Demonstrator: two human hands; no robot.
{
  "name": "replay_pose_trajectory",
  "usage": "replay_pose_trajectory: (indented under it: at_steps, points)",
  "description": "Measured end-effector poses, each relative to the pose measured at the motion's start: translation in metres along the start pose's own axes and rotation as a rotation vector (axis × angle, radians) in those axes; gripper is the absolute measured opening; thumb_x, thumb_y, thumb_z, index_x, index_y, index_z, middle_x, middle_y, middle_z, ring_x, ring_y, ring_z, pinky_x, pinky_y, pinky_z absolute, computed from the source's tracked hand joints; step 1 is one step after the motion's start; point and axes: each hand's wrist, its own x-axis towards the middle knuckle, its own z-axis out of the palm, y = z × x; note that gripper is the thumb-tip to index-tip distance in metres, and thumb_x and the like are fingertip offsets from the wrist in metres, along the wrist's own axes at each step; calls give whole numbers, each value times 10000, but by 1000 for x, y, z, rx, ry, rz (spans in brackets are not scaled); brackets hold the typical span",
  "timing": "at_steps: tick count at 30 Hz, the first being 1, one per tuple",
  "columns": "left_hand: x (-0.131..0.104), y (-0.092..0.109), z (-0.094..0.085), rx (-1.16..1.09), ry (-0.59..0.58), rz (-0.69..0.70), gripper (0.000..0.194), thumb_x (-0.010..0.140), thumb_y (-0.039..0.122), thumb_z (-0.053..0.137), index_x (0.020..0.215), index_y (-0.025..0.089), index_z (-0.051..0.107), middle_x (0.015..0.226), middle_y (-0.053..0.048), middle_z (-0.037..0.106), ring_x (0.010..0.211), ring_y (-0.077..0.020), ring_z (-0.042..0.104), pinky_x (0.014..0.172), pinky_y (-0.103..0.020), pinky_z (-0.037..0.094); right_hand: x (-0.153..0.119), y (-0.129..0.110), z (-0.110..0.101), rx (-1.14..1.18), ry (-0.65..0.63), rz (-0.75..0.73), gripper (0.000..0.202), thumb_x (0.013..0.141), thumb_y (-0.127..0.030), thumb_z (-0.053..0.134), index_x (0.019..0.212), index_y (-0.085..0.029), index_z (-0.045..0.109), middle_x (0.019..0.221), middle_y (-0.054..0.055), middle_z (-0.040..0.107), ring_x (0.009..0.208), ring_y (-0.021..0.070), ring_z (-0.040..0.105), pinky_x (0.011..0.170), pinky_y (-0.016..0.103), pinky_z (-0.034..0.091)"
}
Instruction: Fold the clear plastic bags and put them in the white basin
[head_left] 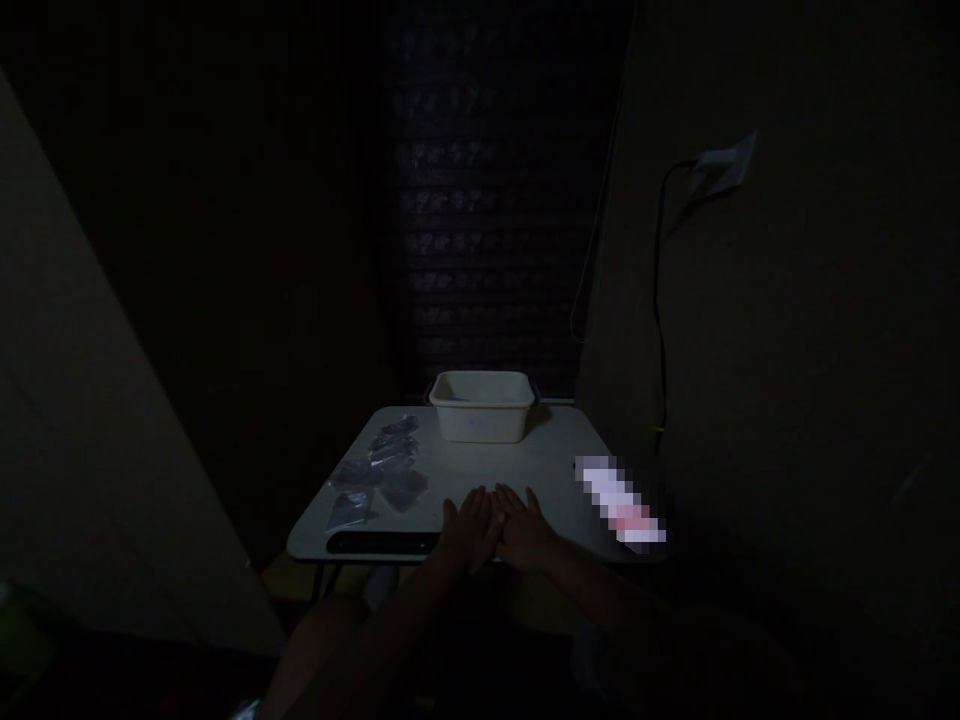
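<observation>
Small clear plastic bags (pixel 384 468) lie flat and scattered on the table's left side, dim and shiny, just left of the hands.

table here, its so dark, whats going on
A person sits at a small white table in a dim room. Both hands lie flat, palms down, side by side near its front edge: the left hand and the right hand, holding nothing. A heap of small clear bags lies to the left of the hands. A white tub stands at the far edge. A blurred-out strip lies at the right.
</observation>
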Motion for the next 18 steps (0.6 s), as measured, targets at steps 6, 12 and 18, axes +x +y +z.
replay_pose_trajectory:
  at_steps: [6,12,18]
  points:
    - [4,-2,8,11,34,-35,461,771,345,43,1170,181,206,1243,-78,165,1127,-216,71,812,-484,154,0,-1,-1,-3,-24,11,608,661,-357,278,1188,-85,143,1245,121,134,1127,214,28,854,448,-36]
    - [6,-3,8,11,20,-8,449,774,333,45,1166,192,211,1241,-76,175,1127,-215,79,805,-491,157,1,1,-3,-1,-37,3,638,651,-406,293,1186,-90,152,1245,124,131,1125,213,44,853,451,-39]
    - [6,-8,10,-3,76,25,464,774,348,32,1173,171,188,1240,-75,179,1127,-198,86,814,-458,172,1,5,-5,17,-4,14,660,639,-441,308,1188,-110,150,1242,111,155,1124,212,52,853,455,-24]
